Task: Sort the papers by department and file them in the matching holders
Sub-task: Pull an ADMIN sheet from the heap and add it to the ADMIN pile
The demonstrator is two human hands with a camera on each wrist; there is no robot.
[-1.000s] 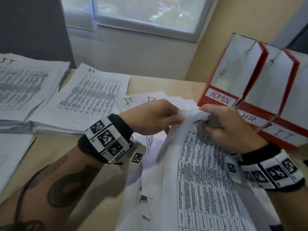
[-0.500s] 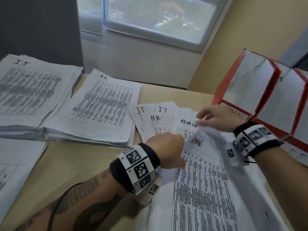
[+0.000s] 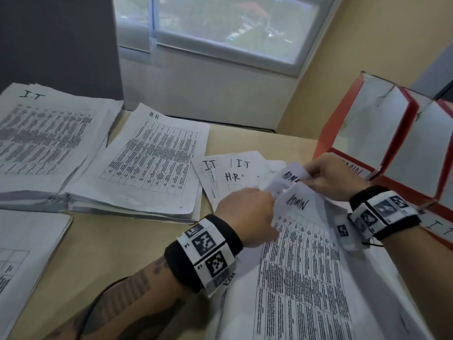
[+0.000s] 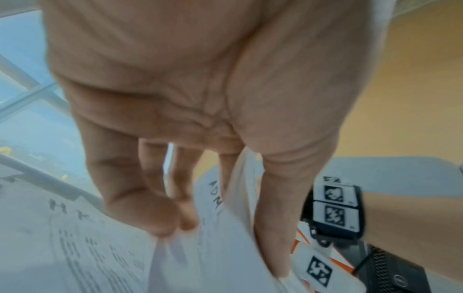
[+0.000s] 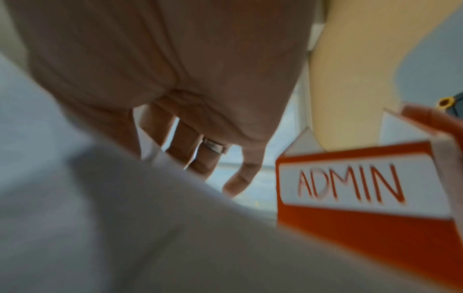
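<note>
My left hand [image 3: 255, 212] grips the left edge of the printed sheets marked ADMIN [image 3: 304, 253] that slope toward me; in the left wrist view the thumb and fingers [image 4: 162, 214] pinch them. My right hand [image 3: 321, 177] pinches the curled top of another ADMIN sheet [image 3: 289, 175], raised just above the held ones. Loose sheets marked IT and HR [image 3: 232, 177] lie fanned on the table behind. Three red holders stand at the right: ADMIN [image 5: 350, 186] nearest my right hand, then HR, then IT [image 3: 438, 229].
Sorted stacks lie at the left: a thick IT stack [image 3: 44, 133], an HR stack [image 3: 152, 153] and a third stack [image 3: 24, 253] at the near left edge. Bare tabletop [image 3: 122, 241] shows between them and my left arm. A window and wall close the back.
My right hand reached to the fanned sheets, took the ADMIN one and has drawn it back up over the held sheets. My left hand slid down their left edge.
</note>
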